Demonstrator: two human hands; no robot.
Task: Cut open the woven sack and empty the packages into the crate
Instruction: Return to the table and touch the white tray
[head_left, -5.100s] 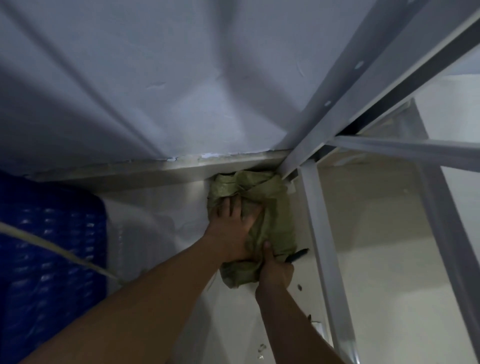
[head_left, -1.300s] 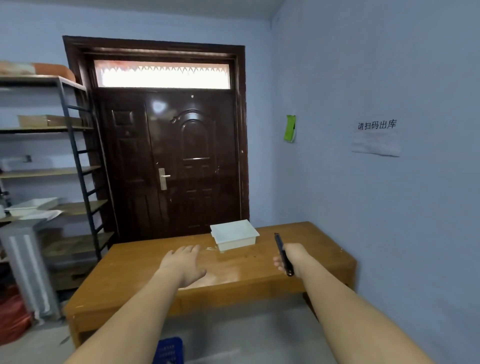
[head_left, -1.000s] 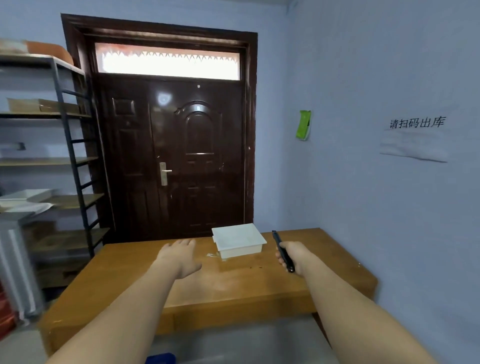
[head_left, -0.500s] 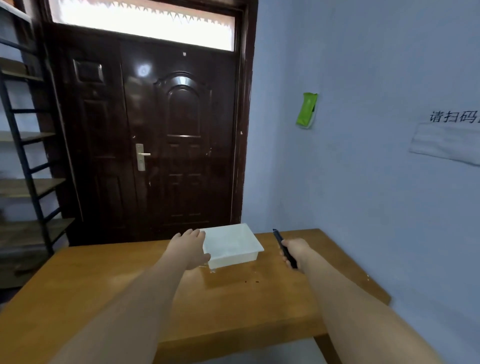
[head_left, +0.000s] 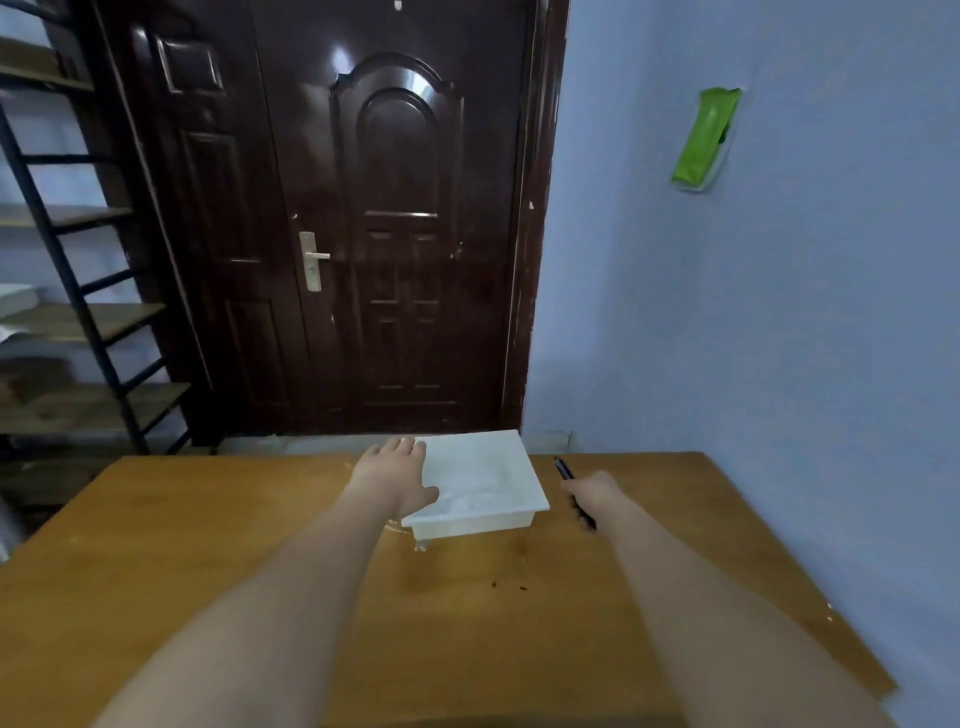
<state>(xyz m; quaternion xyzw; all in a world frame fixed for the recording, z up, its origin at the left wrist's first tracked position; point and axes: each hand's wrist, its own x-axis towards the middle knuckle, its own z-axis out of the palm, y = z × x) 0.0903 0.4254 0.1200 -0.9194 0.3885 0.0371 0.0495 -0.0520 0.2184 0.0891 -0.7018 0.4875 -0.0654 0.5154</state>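
My left hand (head_left: 397, 475) has reached the white tray (head_left: 480, 486) on the counter (head_left: 208, 561), fingers spread flat; right hand (head_left: 592, 493) still grips the black cutter (head_left: 565, 470). Sack and crate are out of view, apparently finished.

Tray (head_left: 483, 480) on counter (head_left: 208, 545), far side; door (head_left: 363, 218) behind; shelf rack (head_left: 67, 322) left; wall (head_left: 753, 312) right.

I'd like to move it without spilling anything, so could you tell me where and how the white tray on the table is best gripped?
Grip the white tray by its overhanging rim on the left edge, where the left hand already is. The right hand holds a black knife, so that side is probably less free.
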